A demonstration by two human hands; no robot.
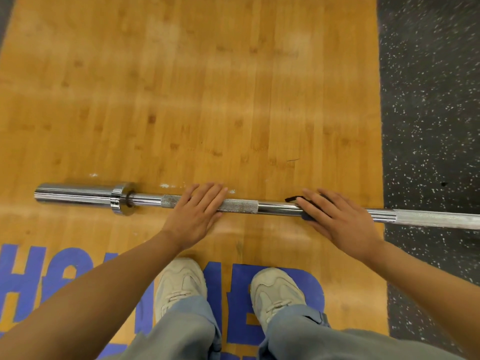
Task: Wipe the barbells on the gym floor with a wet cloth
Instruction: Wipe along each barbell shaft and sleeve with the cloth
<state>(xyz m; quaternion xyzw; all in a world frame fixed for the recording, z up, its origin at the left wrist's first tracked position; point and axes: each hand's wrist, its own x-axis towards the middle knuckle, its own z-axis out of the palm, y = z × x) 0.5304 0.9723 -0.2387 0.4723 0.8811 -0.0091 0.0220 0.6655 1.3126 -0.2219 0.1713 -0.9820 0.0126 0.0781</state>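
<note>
A chrome barbell [275, 207] lies across the wooden platform, its left sleeve and collar at the left, its right part running off the frame's right edge. My left hand [193, 215] rests flat on the knurled section with straight fingers. My right hand [337, 219] presses a dark cloth [309, 213] onto the smooth shaft further right, fingers straight over it. Most of the cloth is hidden under that hand; only a dark corner and edge show.
The wooden platform [181, 100] carries blue painted letters [23, 279] near my feet. Black speckled rubber flooring [431, 126] borders it on the right. My two light sneakers [181, 284] stand just behind the bar.
</note>
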